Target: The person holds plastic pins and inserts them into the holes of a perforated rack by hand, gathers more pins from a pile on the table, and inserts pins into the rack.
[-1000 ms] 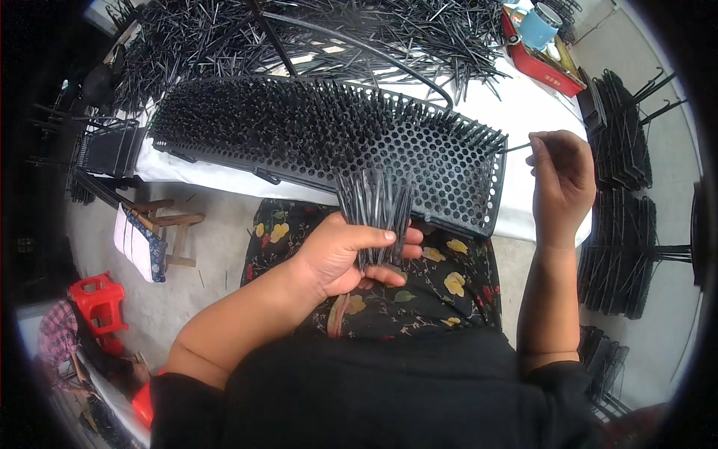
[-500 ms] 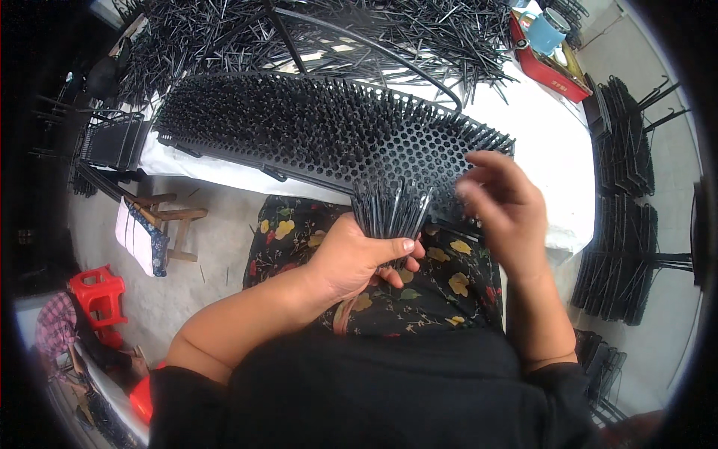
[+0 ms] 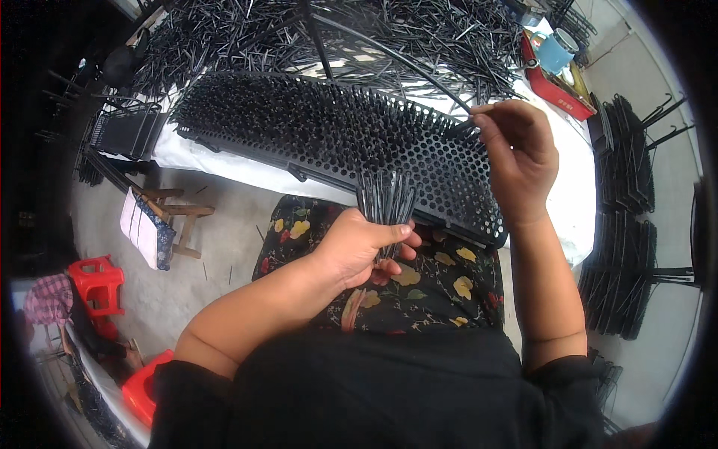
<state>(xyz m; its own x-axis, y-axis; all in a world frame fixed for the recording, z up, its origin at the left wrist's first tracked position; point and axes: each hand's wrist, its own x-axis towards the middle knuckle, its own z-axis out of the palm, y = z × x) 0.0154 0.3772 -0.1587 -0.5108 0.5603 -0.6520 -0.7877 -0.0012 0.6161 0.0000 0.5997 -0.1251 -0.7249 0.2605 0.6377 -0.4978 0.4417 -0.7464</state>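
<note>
My left hand [image 3: 374,238] is wrapped round a bundle of thin black sticks [image 3: 387,200], which stand upright above my thumb over my lap. Just beyond lies a long black perforated rack [image 3: 456,179] on the table. Short black sticks [image 3: 299,112] fill the holes over its left and middle; many holes at the right end are bare. My right hand [image 3: 521,153] is raised over the rack's far right edge, thumb and forefinger pinched together. The fingertips meet by the end of a black rod [image 3: 396,56]; what they pinch, if anything, I cannot make out.
Loose black sticks [image 3: 419,30] are heaped across the back of the table. A red tray [image 3: 557,93] with a light blue mug [image 3: 557,51] stands at the back right. Stacked black racks [image 3: 621,269] line the right wall. On the left are a wooden stool [image 3: 187,217] and red stools [image 3: 101,284].
My right hand has moved up and away from me to the rack's far edge, and its fingers have closed into a pinch. My left hand still holds the bundle. The view has shifted slightly.
</note>
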